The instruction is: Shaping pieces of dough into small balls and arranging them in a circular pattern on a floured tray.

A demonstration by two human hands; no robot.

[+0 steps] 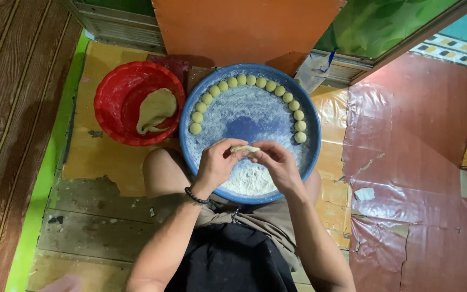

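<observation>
My left hand (217, 164) and my right hand (278, 162) meet over the near part of a round blue tray (310, 154) dusted with flour. Together they pinch a small pale piece of dough (244, 148) held between the fingertips. Several small dough balls (247, 81) sit in an arc along the tray's far rim. A heap of white flour (248, 181) lies under my hands. A black bead bracelet is on my left wrist.
A red plastic bowl (115, 81) with a lump of dough (155, 110) stands left of the tray. My knees are under the tray's near edge. An orange board (244, 27) leans at the back. Worn floor covering with torn patches spreads to the right.
</observation>
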